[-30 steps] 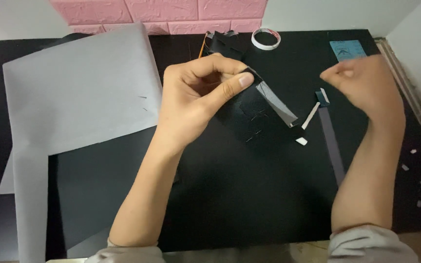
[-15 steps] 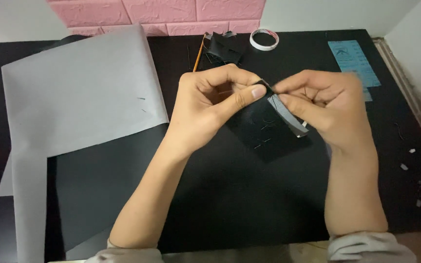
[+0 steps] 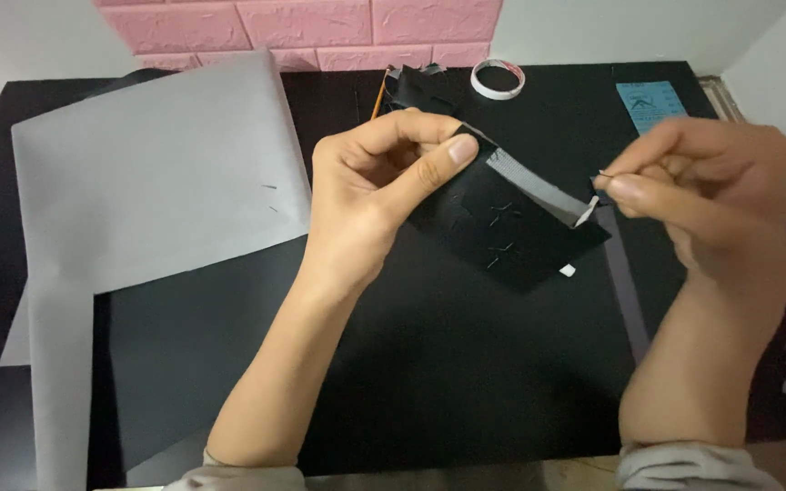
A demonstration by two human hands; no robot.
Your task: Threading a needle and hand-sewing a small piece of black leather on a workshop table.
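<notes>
Your left hand [image 3: 370, 195] pinches the black paper piece [image 3: 502, 227] at its top corner, lifted above the table [image 3: 466, 382]. Your right hand [image 3: 702, 195] has its fingers [image 3: 629, 189] closed on the grey strip's [image 3: 539, 186] end. A tape roll [image 3: 497, 78] lies behind.

Black folded paper piece [image 3: 502, 227], grey-edged, held

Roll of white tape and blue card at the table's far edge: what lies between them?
Only bare black table between tape roll and blue card, head view.
</notes>
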